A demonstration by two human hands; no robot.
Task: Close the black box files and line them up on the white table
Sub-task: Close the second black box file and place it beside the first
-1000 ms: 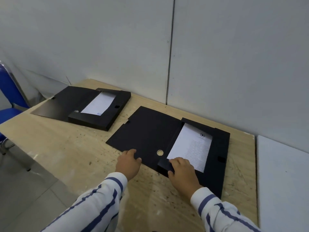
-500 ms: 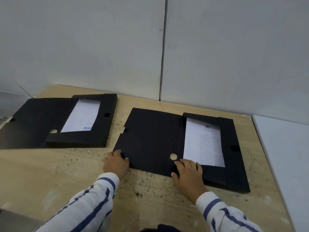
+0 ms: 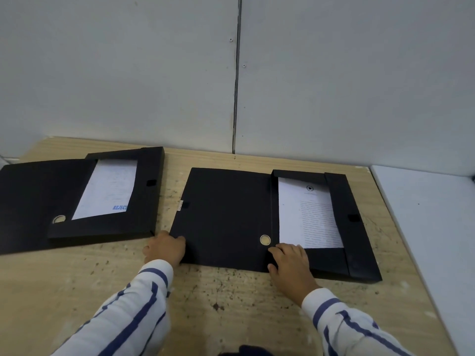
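Note:
Two black box files lie open on a worn wooden table (image 3: pixel 231 299). The near file (image 3: pixel 226 217) has its lid flat to the left and a printed sheet (image 3: pixel 308 214) in its tray on the right. My left hand (image 3: pixel 164 249) grips the lid's near-left corner. My right hand (image 3: pixel 290 263) rests flat on the tray's near-left corner, by a round finger hole. The second open file (image 3: pixel 144 196) lies to the left with a sheet (image 3: pixel 108 188) inside. A white table (image 3: pixel 431 227) adjoins on the right.
A grey panelled wall (image 3: pixel 231 73) runs right behind both tables. The wooden surface in front of the files is bare but stained. The left file's lid runs out of the frame on the left.
The view has swung left and squared up to the table, so both files now look straight. My left hand has slid to the lid's near-left corner; my right hand has stayed on the tray.

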